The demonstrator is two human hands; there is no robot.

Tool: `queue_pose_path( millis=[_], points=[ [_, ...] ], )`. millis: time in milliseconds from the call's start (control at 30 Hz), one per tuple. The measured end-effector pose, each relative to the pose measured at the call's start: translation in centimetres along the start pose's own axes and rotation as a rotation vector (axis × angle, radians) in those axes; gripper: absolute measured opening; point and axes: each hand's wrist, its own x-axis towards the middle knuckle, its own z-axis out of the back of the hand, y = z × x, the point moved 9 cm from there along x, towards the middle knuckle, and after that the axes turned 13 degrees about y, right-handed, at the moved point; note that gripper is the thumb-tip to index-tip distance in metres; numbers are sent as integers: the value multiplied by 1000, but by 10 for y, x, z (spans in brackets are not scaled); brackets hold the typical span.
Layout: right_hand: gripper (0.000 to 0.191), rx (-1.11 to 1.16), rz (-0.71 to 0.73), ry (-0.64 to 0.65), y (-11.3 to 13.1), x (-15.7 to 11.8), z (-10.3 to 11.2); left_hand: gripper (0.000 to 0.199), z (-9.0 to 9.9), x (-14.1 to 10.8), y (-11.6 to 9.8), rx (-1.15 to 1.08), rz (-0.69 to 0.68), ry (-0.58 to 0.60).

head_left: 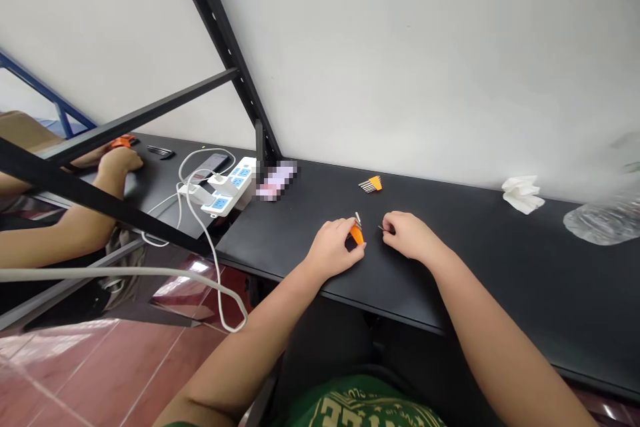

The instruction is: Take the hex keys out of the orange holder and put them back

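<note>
Between the thumb and fingers of my left hand (334, 248) is an orange holder (357, 234) with a metal piece sticking up from its top. My right hand (406, 235), a short way to the right, pinches a small dark metal piece (381, 228) whose tip points left toward the holder; the two do not touch. Behind both hands, a second orange holder (375, 183) lies on the black table (310, 193) with several metal keys fanned out to its left.
A white power strip (230, 188) with looping cables and a phone-like item (277, 180) are at the left, beside a black metal frame (220, 33). Crumpled tissue (523, 194) and clear plastic (603, 220) lie right. Another person's arm (95, 213) rests at the far-left table.
</note>
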Motion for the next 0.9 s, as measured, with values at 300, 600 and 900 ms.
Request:
queue_pose_path(
  millis=[300, 600, 900],
  points=[
    [12, 219, 411, -121, 32, -10, 6, 40, 1, -1, -1, -10, -48, -32],
    [16, 270, 448, -118, 33, -14, 8, 37, 2, -3, -2, 14, -45, -42],
    [20, 531, 285, -31, 47, -3, -12, 22, 3, -1, -6, 14, -67, -61]
  ],
)
